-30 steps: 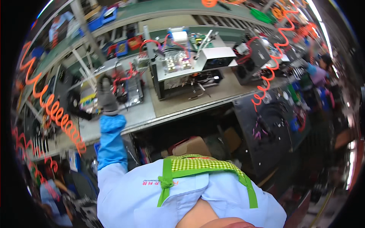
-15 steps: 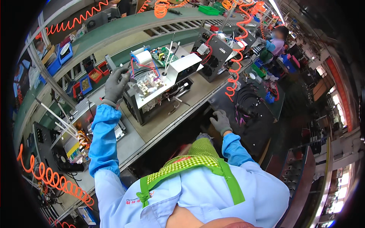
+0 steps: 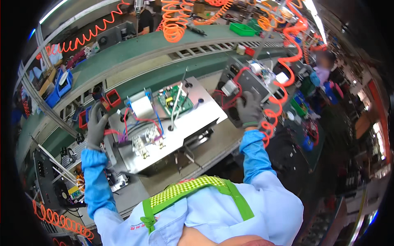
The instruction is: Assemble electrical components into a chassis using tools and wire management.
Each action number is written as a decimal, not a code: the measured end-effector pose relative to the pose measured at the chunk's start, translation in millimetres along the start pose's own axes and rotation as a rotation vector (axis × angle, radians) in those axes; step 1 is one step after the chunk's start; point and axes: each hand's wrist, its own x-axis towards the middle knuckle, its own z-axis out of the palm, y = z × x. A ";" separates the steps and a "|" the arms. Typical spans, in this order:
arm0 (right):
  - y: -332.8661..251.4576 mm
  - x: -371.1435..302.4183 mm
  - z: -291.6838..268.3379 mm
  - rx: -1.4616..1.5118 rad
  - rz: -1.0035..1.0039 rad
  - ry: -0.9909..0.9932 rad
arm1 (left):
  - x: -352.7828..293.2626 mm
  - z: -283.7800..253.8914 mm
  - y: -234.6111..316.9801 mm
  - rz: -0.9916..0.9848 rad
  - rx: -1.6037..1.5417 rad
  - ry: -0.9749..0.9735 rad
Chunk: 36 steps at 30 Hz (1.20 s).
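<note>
An electrical unit with a bright metal chassis plate (image 3: 197, 119) lies on the bench before me. It carries a green circuit board (image 3: 176, 100), a white cylindrical component (image 3: 142, 105) and red, blue and purple wires. My left hand (image 3: 96, 128), in a grey glove, is at the unit's left end with thumb and fingers apart; whether it touches the end panel I cannot tell. Over the side of a neighbouring dark-panelled unit (image 3: 232, 74), my gloved right hand (image 3: 249, 110) has its fingers stretched out. Nothing shows in either hand, though the right fingers are slightly blurred.
Orange coiled hoses (image 3: 291, 61) hang at the right and overhead. Red bins (image 3: 112, 97) and a blue bin (image 3: 61, 88) stand at the left, near another open unit (image 3: 51, 180). A green conveyor (image 3: 152, 45) runs behind. A person (image 3: 322, 67) is at the far right.
My right hand has risen from beside the bench edge to the neighbouring unit. My left hand has shifted left along the unit's end. The chassis plate now lies flatter and more exposed in view.
</note>
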 end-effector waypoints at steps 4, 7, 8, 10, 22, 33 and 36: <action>38.6 66.6 -4.6 -0.120 0.201 -0.061 | -14.7 6.3 25.5 -0.285 -0.378 0.136; 141.1 52.5 40.8 -0.377 0.079 -0.040 | 6.6 16.4 46.3 -0.606 -0.670 0.063; 166.9 39.3 58.6 -0.406 0.142 -0.127 | 11.5 18.1 47.2 -0.654 -0.752 0.006; 170.2 41.2 66.3 -0.313 0.083 -0.032 | 11.2 23.0 58.9 -0.709 -0.957 0.074; 163.0 63.6 93.3 -0.434 0.002 0.170 | 4.5 20.7 28.1 -0.697 -0.840 0.146; 143.7 73.9 48.3 -0.713 -0.010 0.114 | 0.3 39.3 15.2 -0.600 -0.892 -0.013; 59.7 93.3 31.3 -0.389 -0.057 0.368 | 2.5 56.6 3.2 -0.537 -1.003 -0.034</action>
